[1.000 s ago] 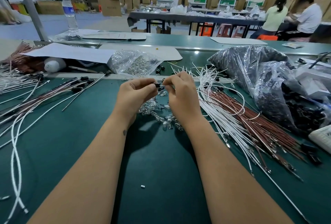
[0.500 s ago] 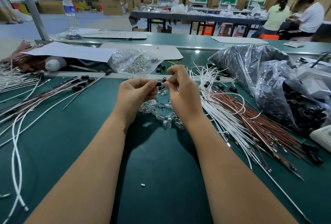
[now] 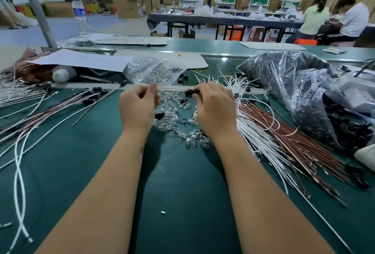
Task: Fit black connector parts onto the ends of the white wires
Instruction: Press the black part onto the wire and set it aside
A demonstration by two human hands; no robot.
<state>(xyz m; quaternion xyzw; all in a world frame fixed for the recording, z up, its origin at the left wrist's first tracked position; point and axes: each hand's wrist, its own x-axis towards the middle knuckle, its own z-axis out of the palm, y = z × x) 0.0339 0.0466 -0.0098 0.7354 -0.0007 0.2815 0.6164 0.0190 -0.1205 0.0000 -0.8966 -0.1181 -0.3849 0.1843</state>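
Hands point(image 3: 140, 105) parted; right point(image 3: 213, 107) keeps connector point(image 3: 191, 92).

- Right hand point(image 3: 215, 109): pinches a black connector part point(image 3: 191, 92) above the desk point(image 3: 182, 182).
- Left hand point(image 3: 138, 105): fingers curled; contents unclear.
- Clear bulbs point(image 3: 176, 119): heaped between the hands.
- White wires point(image 3: 261, 138): fanned toward the desk's right edge.
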